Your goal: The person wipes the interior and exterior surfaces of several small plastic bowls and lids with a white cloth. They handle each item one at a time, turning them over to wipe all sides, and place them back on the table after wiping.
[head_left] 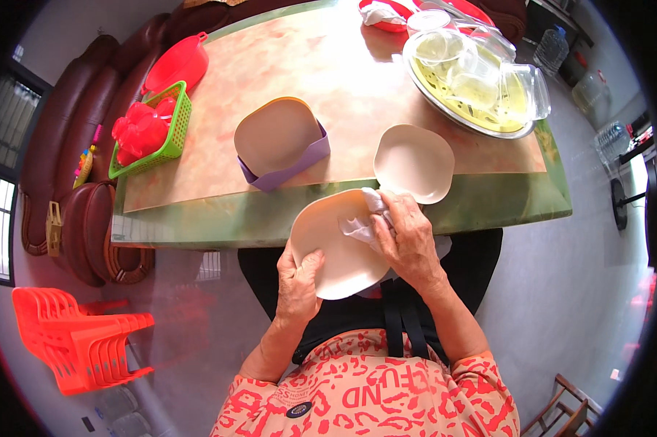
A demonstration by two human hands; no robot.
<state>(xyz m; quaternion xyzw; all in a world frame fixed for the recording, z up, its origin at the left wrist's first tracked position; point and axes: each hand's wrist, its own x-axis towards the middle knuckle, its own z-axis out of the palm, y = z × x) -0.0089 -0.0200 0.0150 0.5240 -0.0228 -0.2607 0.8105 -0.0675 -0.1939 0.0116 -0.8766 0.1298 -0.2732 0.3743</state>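
Over my lap, just in front of the table edge, I hold a cream square plate point(328, 244) with rounded corners. My left hand point(298, 282) grips its lower left rim, thumb on the upper face. A crumpled white cloth point(359, 227) is bunched in my right hand point(407, 237), pressed against the plate's upper right part. Just beyond that hand a second cream plate point(414, 162) lies on the table. Farther left, a purple holder point(288, 171) has similar plates point(276, 137) standing in it.
The table point(234, 226) has a green marbled edge. A green basket point(174, 138) of red cups and a red basin point(179, 64) are at its left. At the right, a metal basin point(481, 130) holds clear plastic containers. Stacked red chairs point(81, 339) stand on the floor at left.
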